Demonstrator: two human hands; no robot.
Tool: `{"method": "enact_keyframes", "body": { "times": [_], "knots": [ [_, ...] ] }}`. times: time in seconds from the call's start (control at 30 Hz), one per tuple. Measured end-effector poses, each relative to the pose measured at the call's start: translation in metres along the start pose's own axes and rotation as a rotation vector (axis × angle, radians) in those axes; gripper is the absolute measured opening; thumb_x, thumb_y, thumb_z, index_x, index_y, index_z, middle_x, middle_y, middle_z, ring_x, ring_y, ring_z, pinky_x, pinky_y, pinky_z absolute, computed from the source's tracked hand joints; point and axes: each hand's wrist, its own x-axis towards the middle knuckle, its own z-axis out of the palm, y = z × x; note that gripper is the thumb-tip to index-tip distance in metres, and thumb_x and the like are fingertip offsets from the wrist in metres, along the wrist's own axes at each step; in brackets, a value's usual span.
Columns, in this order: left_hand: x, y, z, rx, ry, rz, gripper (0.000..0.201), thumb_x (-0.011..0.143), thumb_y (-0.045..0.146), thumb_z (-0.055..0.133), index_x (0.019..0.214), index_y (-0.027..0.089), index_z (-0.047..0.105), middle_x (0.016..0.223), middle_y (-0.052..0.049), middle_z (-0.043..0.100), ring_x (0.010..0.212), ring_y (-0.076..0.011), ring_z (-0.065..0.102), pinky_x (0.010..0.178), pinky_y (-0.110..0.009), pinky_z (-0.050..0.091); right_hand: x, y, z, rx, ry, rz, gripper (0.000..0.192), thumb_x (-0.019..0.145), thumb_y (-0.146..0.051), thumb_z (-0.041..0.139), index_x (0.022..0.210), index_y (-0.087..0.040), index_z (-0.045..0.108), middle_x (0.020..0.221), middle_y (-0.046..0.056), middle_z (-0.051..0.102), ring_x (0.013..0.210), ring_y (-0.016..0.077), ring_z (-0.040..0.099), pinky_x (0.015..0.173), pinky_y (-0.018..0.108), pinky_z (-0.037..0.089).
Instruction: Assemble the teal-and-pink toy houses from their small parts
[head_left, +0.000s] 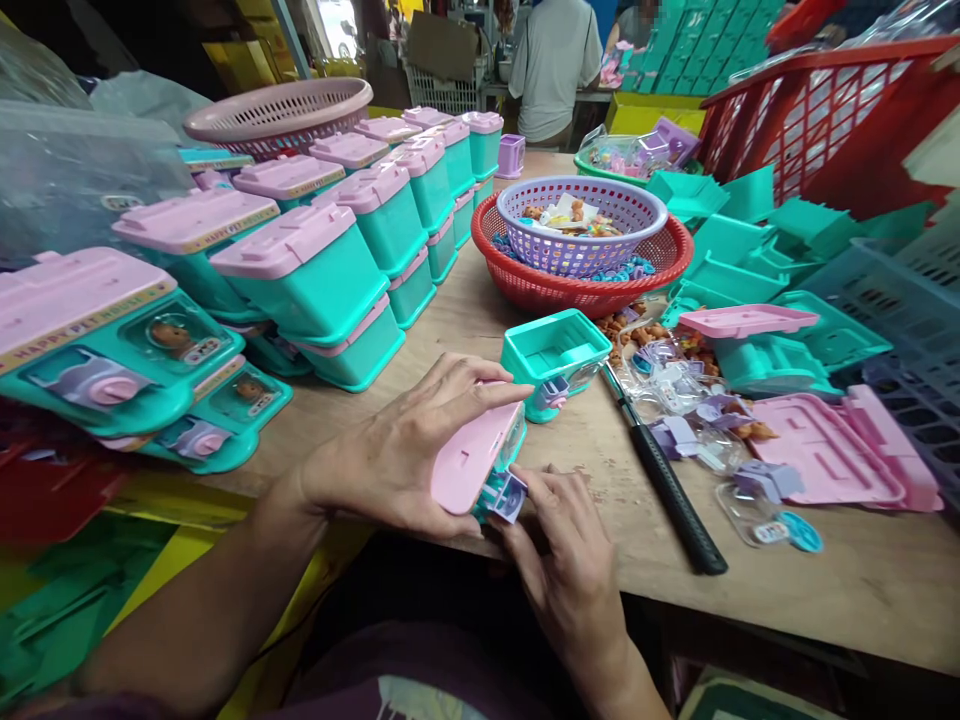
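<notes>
I have my left hand (397, 450) closed around a toy box (480, 458), its pink lid turned toward me and its teal body facing away, held at the near edge of the wooden table (825, 580). My right hand (566, 560) comes up from below, fingertips pinching the small lilac part (507, 496) at the box's lower corner. Just beyond the box sits an open teal box (556, 355) without a lid. To its right a black-handled tool (667, 480) lies on the table, beside loose pink lids (832, 455) and clear parts. Stacks of finished boxes (315, 270) line the left; a red basket (600, 285) holding a lilac one stands farther off.
</notes>
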Motion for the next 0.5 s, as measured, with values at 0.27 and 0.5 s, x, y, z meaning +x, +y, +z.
{"method": "enact_keyframes", "body": {
  "times": [0.27,0.5],
  "knots": [
    [0.0042,0.0039,0.0058,-0.018,0.002,-0.027,0.100,0.059,0.049,0.085,0.144,0.021,0.039,0.134,-0.017,0.048,0.128,-0.0368,0.041,0.107,-0.055,0.039,-0.0060,0.0004,0.0050,-0.153,-0.012,-0.010,0.045,0.093,-0.015,0.055,0.137,-0.012,0.047,0.107,0.013,0.066,0.100,0.0242,0.061,0.102,0.055,0.045],
    [0.0056,-0.0011,0.0036,-0.064,-0.026,-0.001,0.099,0.060,0.049,0.084,0.144,0.021,0.040,0.134,-0.017,0.050,0.128,-0.0358,0.042,0.107,-0.054,0.039,-0.0017,0.0015,0.0027,-0.007,0.044,-0.015,0.041,0.090,-0.016,0.061,0.130,-0.016,0.051,0.103,0.009,0.070,0.094,0.0210,0.066,0.096,0.048,0.052]
  ]
}}
